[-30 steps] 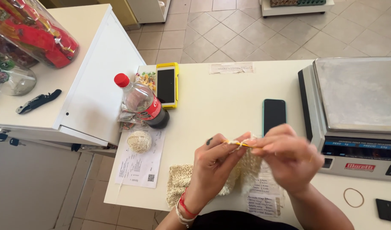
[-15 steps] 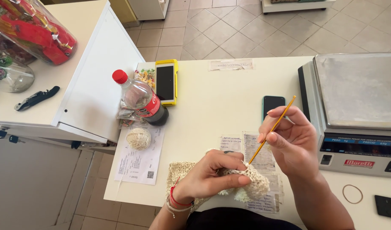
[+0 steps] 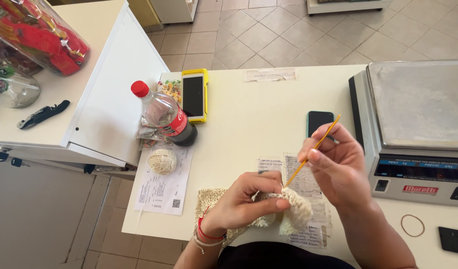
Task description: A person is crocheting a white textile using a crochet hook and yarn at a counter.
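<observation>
My right hand (image 3: 338, 167) grips a thin orange crochet hook (image 3: 312, 150) like a pencil, its tip down in a cream crocheted piece (image 3: 295, 209). My left hand (image 3: 244, 201), with red and white bands at the wrist, pinches that crocheted piece near the table's front edge. The piece lies over printed paper slips (image 3: 301, 182). A cream ball of yarn (image 3: 162, 161) sits to the left on a white receipt (image 3: 161, 189).
A cola bottle (image 3: 165, 115) with a red cap stands by a phone in a yellow case (image 3: 194, 94). A dark phone (image 3: 319, 122) lies mid-table. A counter scale (image 3: 418, 129) fills the right side, a rubber band (image 3: 412, 225) near it. A white cabinet (image 3: 97, 74) stands left.
My hands dropped from mid-air down to the table's front edge. The hook swung from level to a steep tilt, and its tip went into the crocheted piece.
</observation>
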